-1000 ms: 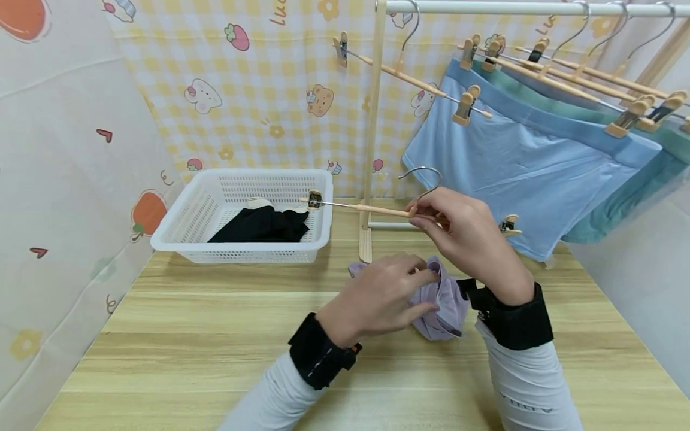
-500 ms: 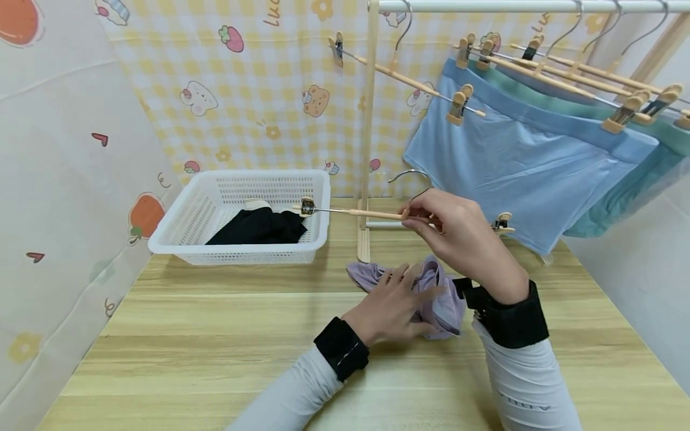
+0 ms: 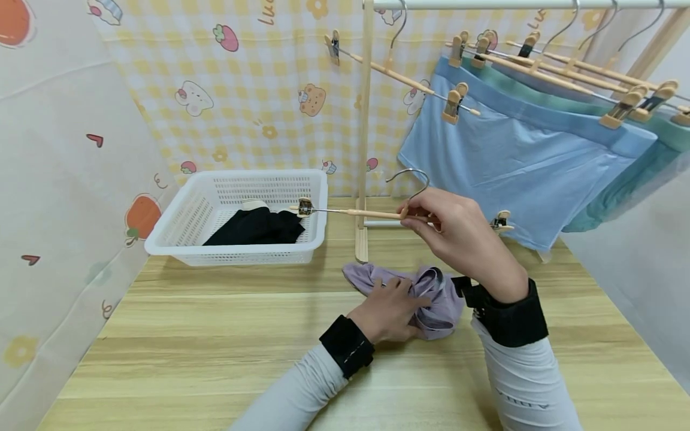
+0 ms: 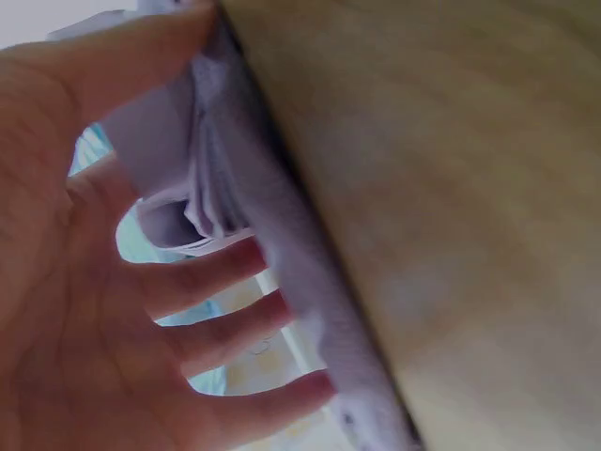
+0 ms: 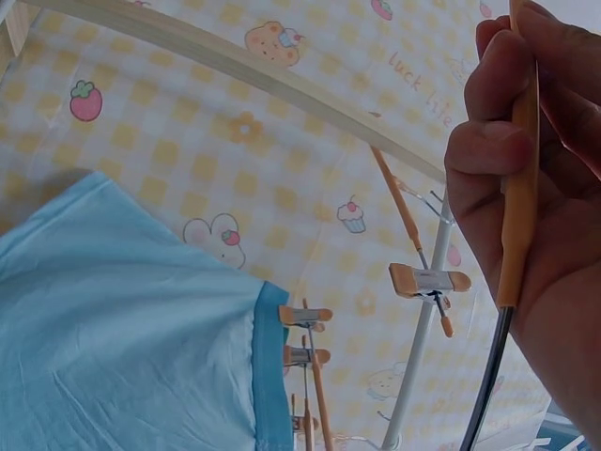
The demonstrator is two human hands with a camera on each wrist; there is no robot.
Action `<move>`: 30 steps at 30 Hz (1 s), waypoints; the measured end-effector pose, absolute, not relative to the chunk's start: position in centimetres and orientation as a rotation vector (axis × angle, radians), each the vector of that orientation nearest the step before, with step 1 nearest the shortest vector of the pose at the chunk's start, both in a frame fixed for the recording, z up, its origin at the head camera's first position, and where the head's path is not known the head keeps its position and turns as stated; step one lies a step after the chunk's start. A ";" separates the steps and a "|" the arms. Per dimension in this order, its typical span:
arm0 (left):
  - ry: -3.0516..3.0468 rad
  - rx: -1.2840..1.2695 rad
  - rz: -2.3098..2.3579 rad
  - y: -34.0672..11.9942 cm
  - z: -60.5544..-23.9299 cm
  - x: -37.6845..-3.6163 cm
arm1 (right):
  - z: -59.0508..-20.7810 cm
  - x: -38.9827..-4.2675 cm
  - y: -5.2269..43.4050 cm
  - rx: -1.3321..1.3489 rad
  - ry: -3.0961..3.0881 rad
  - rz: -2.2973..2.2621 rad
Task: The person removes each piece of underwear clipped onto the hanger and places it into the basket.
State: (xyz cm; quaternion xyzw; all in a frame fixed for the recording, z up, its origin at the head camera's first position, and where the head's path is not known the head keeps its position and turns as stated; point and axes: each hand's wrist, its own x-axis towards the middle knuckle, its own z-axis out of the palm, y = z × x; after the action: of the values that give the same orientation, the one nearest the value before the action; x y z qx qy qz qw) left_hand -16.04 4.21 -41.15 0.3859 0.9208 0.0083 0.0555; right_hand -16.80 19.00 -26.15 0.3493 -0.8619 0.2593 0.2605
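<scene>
A crumpled lilac garment (image 3: 439,299) lies on the wooden table, its folds bunched toward the right. My left hand (image 3: 388,308) rests on it with fingers spread; in the left wrist view the fingertips touch the lilac cloth (image 4: 282,225) and the thumb reaches its upper end. Above it my right hand (image 3: 453,230) pinches a clip hanger (image 3: 372,213) at the middle of its wooden bar, below the metal hook. The hanger's left clip (image 3: 305,207) overlaps the basket in the head view. In the right wrist view the fingers (image 5: 488,150) curl around the wooden bar (image 5: 521,207).
A white basket (image 3: 237,254) holding black cloth (image 3: 259,227) stands at the left back. Behind the hands rises a rack with a white rail (image 3: 485,4) and wooden post (image 3: 365,120). Light blue shorts (image 3: 512,149) and green garments hang there, beside a bare clip hanger (image 3: 396,76).
My left hand has moved right and down onto the lilac garment, whose folds have shifted and flattened a little. The right hand keeps holding the hanger almost in place.
</scene>
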 end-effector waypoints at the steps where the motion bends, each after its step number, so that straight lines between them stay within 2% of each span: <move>1: 2.798 1.171 0.010 4.2 -41.0 -16.0 | -26.1 -16.8 19.0 0.946 -2.333 0.701; 16: 2.772 1.389 0.267 3.0 -39.4 -15.6 | -26.1 -16.6 19.0 0.948 -2.360 0.680; 23: 2.795 1.373 0.336 2.5 -38.7 -16.1 | -26.1 -16.5 19.2 0.938 -2.352 0.666; 30: 2.895 1.370 0.477 1.2 -36.3 -17.0 | -25.9 -16.4 19.5 0.927 -2.324 0.664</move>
State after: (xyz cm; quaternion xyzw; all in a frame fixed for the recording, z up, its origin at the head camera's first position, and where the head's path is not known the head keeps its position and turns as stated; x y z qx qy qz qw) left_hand -17.00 1.21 -36.35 0.4228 0.8929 0.1472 -0.0482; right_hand -16.40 19.51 -25.88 0.3444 -0.8636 0.2468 0.2732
